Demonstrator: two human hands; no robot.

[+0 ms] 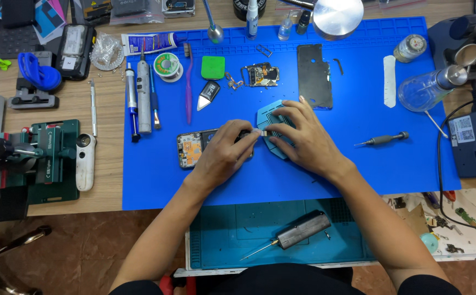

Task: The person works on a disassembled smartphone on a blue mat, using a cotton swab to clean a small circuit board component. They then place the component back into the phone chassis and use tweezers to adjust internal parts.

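Head view, looking straight down at a blue work mat (358, 158) on a wooden bench. Left hand (224, 153) lies over the right end of an opened phone (194, 147) lying flat mid-mat, orange and dark innards showing at its left end; fingers curled down onto it, fingertips meeting the right hand's near centre. Right hand (303, 136) rests flat on a blue-grey octagonal pad (268, 117) just right of the phone, fingers spread over it, thumb and index pinched on a small pale strip (263, 133) between the two hands. Whether the left hand actually clamps the phone or only presses on it, cannot tell. Behind the hands: small circuit board (260, 75), dark metal plate (314, 76), green square pad (213, 67), black-and-silver pry pick (208, 94). Left part of mat: purple brush (188, 82), grey pen-shaped tool (144, 98), blue-handled tool (131, 101), solder spool (167, 65). Right of the hands, well apart: precision screwdriver (383, 140), white strip (390, 81), clear glass bottle (426, 90). Off the mat at left, a green clamp fixture (52, 158). Near edge, a teal tray (221, 235) holds a grey cylindrical tool with needle tip (301, 232).
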